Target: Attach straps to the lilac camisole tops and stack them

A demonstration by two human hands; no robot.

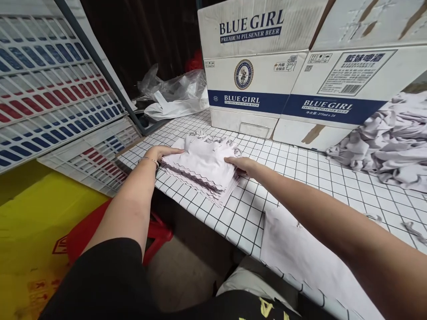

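A stack of white cloth pieces with zigzag-cut edges (203, 166) lies near the left corner of a table covered in a white, black-gridded sheet (300, 178). My left hand (160, 152) rests flat against the stack's left side, fingers stretched onto the top piece. My right hand (238, 163) presses the stack's right side, fingers flat and partly tucked under the cloth. Both hands flank the stack. A single flat white cloth piece (293, 249) lies near the table's front edge under my right forearm.
Two Blue Girl beer cartons (267, 71) stand at the back of the table. A heap of crumpled white cloth (390, 146) lies at the right. Clear plastic bags (176, 93) sit behind the left corner. White grid racks (50, 80) lean at left above a red stool (156, 231).
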